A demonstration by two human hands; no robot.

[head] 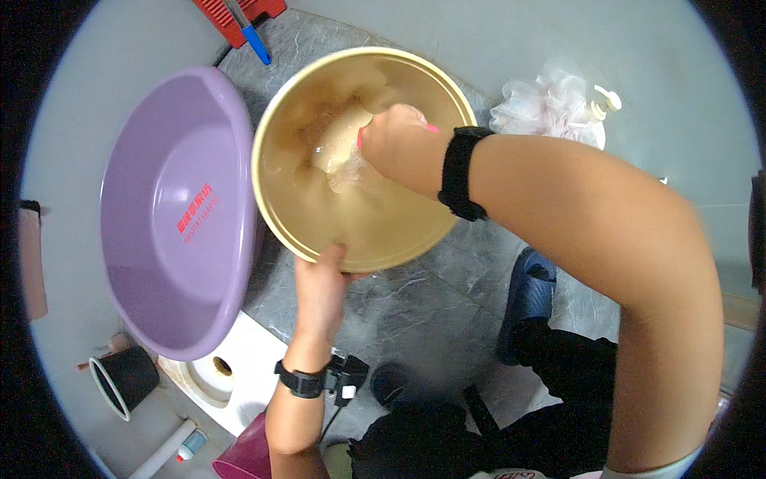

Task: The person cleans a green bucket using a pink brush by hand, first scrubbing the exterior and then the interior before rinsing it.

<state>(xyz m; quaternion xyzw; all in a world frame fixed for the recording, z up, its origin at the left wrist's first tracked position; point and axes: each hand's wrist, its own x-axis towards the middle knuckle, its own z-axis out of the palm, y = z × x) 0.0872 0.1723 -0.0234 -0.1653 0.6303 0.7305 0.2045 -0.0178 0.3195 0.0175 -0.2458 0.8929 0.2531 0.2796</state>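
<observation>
A yellow plastic basin [413, 230] is tilted, its inside facing me. My left hand [320, 284] grips its near rim, thumb over the inner side and fingers beneath. Deep inside the basin is my right hand [398, 141], bent at the wrist, with pink nails showing. Beside its fingertips lies something clear and shiny, which looks like splashing water [347, 170]. The fingers are partly hidden and blurred, so I cannot tell if they hold anything. Black straps circle both wrists, and a small dark device is attached at the left one.
At the left, a large purple basin [131, 203] bearing red writing leans over a white squat toilet [254, 353]. A black bin [134, 374] and a maroon bucket [248, 449] stand lower left. Bath puffs [541, 111] hang near a pump bottle [607, 102]. A blue slipper [529, 293] is on the tiles.
</observation>
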